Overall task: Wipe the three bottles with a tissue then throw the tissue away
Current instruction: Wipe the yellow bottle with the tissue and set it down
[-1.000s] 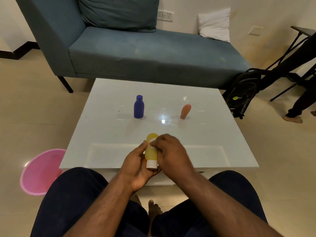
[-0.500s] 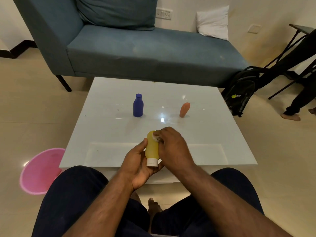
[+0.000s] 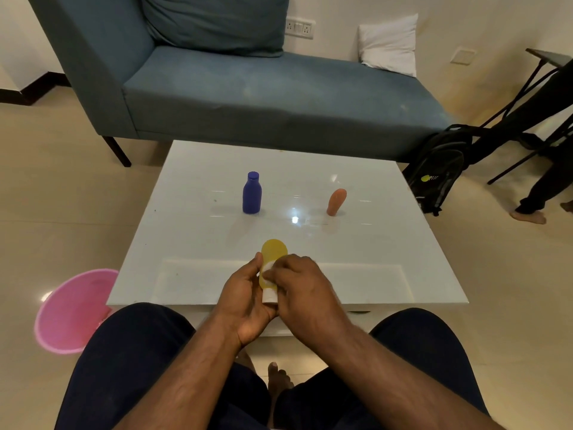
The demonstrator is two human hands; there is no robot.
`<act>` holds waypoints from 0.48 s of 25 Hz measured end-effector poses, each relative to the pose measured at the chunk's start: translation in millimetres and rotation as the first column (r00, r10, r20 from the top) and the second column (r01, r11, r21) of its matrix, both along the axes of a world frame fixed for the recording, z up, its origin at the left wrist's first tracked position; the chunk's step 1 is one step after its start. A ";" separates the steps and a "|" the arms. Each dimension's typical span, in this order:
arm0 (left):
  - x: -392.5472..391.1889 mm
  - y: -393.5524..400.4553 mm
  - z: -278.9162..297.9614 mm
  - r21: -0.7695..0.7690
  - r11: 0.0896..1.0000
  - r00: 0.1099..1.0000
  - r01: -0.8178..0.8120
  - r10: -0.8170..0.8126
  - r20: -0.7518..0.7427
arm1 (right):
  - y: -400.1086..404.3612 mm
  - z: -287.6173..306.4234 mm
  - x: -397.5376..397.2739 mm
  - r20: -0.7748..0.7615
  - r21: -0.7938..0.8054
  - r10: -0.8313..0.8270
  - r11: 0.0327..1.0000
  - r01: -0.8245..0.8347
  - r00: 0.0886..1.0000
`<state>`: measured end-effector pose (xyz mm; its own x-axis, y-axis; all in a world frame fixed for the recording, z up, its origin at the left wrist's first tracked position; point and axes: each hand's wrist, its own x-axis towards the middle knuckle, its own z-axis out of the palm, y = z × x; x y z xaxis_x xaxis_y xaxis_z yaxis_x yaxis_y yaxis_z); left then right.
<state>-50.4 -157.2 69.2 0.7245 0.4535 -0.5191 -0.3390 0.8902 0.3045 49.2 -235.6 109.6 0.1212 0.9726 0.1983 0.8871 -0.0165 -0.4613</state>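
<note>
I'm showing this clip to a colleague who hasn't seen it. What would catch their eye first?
First the two hands at the table's near edge: the left hand holds a yellow bottle while the right hand presses a white tissue against it. Next, the blue bottle and orange bottle standing apart mid-table. Then the pink bin on the floor to the left.

One wide-angle view, worn on the person's head, looks forward and steeply down. The person's thighs and forearms fill the bottom edge, nearest the lens, and the hands [image 3: 279, 293] meet just beyond them. The white tabletop [image 3: 192, 237] fills the middle. Beyond it the view reaches a blue sofa [image 3: 248, 97] against the far wall; straight edges bow toward the borders.
</note>
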 end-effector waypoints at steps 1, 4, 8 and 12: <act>1.2 -0.6 -0.3 -0.003 1.000 1.000 0.000 0.000 -0.009 | 2.7 0.9 4.6 -0.012 -0.003 0.001 1.000 -0.001 1.000; 6.4 -3.2 1.5 0.004 1.000 1.000 -0.005 0.005 -0.029 | 27.3 4.1 24.4 -0.120 -0.022 -0.193 0.981 0.191 0.974; 0.7 -1.1 1.8 0.000 1.000 1.000 0.003 -0.003 -0.015 | 8.7 2.0 4.5 0.001 -0.008 -0.059 0.998 0.059 0.998; 3.9 -2.0 0.1 -0.004 1.000 1.000 -0.003 0.003 -0.012 | 25.6 3.3 24.9 -0.084 -0.006 -0.149 0.989 0.150 0.985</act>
